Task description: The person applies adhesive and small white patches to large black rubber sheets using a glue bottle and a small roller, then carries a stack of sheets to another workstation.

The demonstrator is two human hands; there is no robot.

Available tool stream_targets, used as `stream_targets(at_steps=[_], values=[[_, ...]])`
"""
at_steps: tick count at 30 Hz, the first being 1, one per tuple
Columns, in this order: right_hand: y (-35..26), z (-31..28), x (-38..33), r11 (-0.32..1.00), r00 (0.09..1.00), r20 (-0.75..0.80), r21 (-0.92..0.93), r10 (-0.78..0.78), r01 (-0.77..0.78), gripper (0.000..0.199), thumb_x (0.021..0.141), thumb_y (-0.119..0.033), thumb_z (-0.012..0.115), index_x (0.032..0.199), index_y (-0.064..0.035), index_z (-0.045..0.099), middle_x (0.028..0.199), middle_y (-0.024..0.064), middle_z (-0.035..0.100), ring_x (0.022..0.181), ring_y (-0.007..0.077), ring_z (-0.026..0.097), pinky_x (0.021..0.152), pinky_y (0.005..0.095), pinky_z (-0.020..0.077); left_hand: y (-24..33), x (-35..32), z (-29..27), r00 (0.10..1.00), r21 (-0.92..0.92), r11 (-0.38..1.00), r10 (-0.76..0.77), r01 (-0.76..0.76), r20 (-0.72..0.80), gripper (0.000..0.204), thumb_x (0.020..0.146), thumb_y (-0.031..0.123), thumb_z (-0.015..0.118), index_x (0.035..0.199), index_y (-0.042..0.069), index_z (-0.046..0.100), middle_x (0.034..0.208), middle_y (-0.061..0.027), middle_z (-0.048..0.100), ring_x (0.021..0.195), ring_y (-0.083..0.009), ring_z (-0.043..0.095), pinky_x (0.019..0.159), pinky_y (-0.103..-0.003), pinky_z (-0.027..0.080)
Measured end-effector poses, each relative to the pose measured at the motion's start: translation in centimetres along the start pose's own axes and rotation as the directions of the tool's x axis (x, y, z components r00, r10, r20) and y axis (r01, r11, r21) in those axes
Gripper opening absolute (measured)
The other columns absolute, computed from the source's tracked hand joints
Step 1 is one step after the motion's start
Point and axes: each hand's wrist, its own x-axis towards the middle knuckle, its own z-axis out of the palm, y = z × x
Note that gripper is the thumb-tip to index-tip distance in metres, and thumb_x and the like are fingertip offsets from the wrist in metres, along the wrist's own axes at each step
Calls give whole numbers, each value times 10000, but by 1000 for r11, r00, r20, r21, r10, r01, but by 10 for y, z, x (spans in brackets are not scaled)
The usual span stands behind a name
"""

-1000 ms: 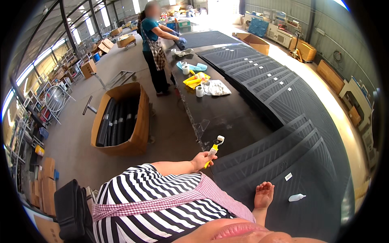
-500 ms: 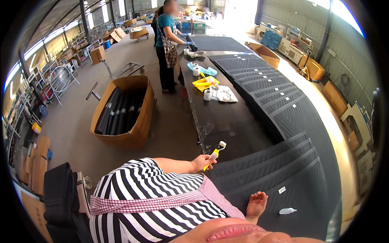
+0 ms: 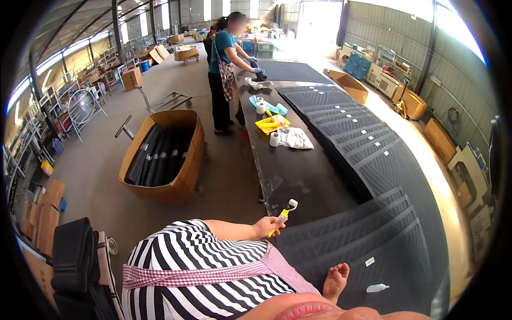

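Note:
My left hand (image 3: 263,227) grips the yellow-and-white handle of a small roller (image 3: 282,217), whose white head points up over the near edge of the dark tabletop. Lower and to the right, my right hand (image 3: 335,281) hovers over a black ribbed mat (image 3: 352,242), fingers loosely bent and palm turned up; no object shows in it. A small white label (image 3: 369,262) lies on that mat. Close by rests a white squeeze bottle (image 3: 377,288) with a narrow tip, apart from the right hand.
Further along the table (image 3: 285,176) lie white rolls (image 3: 274,140), yellow packaging (image 3: 272,124) and a stack of labelled black mats (image 3: 362,136). A co-worker (image 3: 224,69) in gloves handles a dark roll at the far end. A cardboard box (image 3: 165,186) of black rolls stands left.
The view has tilted slightly. My right hand's fingers have curled more. My left hand keeps the roller. The co-worker's gloved hands have shifted on the dark roll.

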Motion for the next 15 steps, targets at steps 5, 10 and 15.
stream_targets(at_steps=[5,10,15], values=[[1,1,-1,1000,1000,-19,-22,1,-1,345,876,115,599,1155,-88,594,1020,28,625,903,133,607,834,282,526,-2,-1,-1,1000,-26,1000,11,-10,7,320,995,322,607,1158,50,647,1046,-35,660,830,-117,622,739,-285,513],[-1,6,-5,998,997,-74,-66,-17,13,323,896,70,637,1168,-98,590,1031,21,635,902,118,629,817,260,546,-5,3,1,999,4,1000,23,-23,35,317,994,319,609,1154,47,650,1033,-36,658,827,-118,626,736,-283,516],[4,-15,1,998,1000,6,-64,-1,1,294,934,-22,646,1205,-112,571,1026,7,634,886,100,621,779,252,549,4,-1,-3,1000,60,998,27,-28,8,315,987,321,620,1137,46,659,1025,-32,659,825,-119,631,732,-284,518]])
